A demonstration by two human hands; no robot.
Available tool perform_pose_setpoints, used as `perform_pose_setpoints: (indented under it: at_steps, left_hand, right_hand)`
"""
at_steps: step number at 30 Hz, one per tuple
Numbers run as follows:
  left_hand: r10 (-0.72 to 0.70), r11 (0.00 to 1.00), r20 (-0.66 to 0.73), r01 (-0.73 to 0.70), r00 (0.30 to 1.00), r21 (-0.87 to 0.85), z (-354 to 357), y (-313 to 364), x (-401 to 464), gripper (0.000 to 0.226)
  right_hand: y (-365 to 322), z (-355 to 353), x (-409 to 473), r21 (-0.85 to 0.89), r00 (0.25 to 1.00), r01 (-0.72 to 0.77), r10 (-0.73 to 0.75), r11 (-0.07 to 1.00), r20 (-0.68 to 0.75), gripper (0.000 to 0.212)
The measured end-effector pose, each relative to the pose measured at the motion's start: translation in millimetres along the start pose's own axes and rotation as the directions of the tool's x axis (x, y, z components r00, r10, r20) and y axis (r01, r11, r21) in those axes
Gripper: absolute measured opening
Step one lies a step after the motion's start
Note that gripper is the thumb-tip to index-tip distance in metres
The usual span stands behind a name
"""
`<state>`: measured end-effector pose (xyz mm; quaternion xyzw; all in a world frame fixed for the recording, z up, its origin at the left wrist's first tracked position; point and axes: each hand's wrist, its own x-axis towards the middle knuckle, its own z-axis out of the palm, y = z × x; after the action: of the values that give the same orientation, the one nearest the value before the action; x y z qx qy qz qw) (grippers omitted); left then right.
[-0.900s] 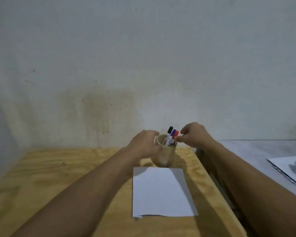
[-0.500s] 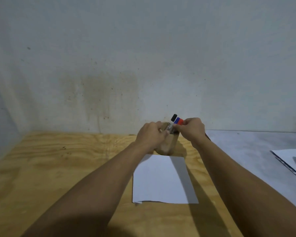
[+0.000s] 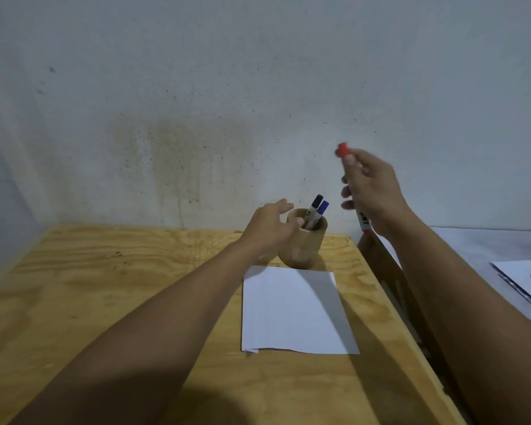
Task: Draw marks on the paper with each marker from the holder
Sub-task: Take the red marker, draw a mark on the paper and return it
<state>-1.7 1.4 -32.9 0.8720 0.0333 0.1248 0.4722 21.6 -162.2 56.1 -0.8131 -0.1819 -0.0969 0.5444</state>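
Plywood table [image 3: 105, 302] carries all items. Left hand [image 3: 270, 227], fingers spread, rests against the wooden holder [image 3: 304, 246] at centre frame, gripping nothing. Black marker [image 3: 314, 208] and blue marker [image 3: 322, 209] stand inside. Blank paper [image 3: 295, 311] lies just below the holder. Right hand [image 3: 371, 191], upper right, is clamped on the red marker [image 3: 344, 150], capped. Judged step: first marker taken; uncapping comes next. Nothing obstructs the paper.

A single head-worn view looks forward and down from the near edge of the plywood desk [image 3: 105, 302] toward its far edge and the stained wall [image 3: 196, 87] close behind.
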Motion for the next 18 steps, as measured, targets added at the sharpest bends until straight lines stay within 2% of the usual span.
perform_pose_setpoints:
  at_steps: [2,4,6,8,14,18]
  left_hand:
    - [-0.008,0.996,-0.068,0.002,0.998,-0.088,-10,4,1,0.043]
    - [-0.03,0.969,-0.095,0.006,0.995,-0.249,-22,12,2,0.036]
    - [-0.046,0.919,-0.063,0.017,0.997,-0.393,-32,19,0,0.03]
    - [-0.024,0.886,-0.02,0.012,1.0,-0.464,-36,20,-3,0.028]
    - [0.025,0.859,0.084,0.021,0.996,-0.511,-38,2,-23,0.021]
    - [0.01,0.889,0.062,0.019,0.998,-0.457,-38,-8,-33,0.013]
  right_hand:
    - [5,-2,-10,-0.093,0.988,-0.042,0.055,0.995,0.148,0.035]
    - [13,-2,-13,-0.153,0.958,-0.095,0.133,0.984,0.256,0.029]
    - [19,1,-16,-0.127,0.924,-0.149,0.184,0.981,0.337,0.024]
    - [24,3,-19,-0.101,0.913,-0.149,0.176,0.984,0.369,0.021]
    - [32,22,-35,-0.089,0.882,-0.146,0.171,0.985,0.439,0.031]
    - [32,32,-46,-0.025,0.835,-0.188,0.173,0.982,0.522,0.036]
